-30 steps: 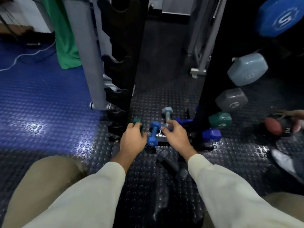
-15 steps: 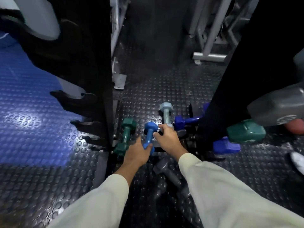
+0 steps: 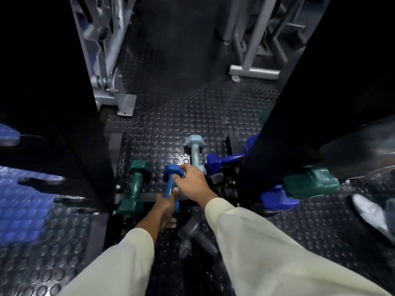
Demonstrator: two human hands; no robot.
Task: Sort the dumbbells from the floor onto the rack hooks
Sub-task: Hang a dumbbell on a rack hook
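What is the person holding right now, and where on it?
The left hand grips the blue dumbbell round its handle. The right hand touches that dumbbell's far head; a firm hold there cannot be told.

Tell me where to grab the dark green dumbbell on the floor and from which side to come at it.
Grip the dark green dumbbell by its thin middle handle, coming from above. It lies flat on the studded floor, so the bar shows between the two wide hex heads, and only the bar looks narrow enough for fingers to wrap.
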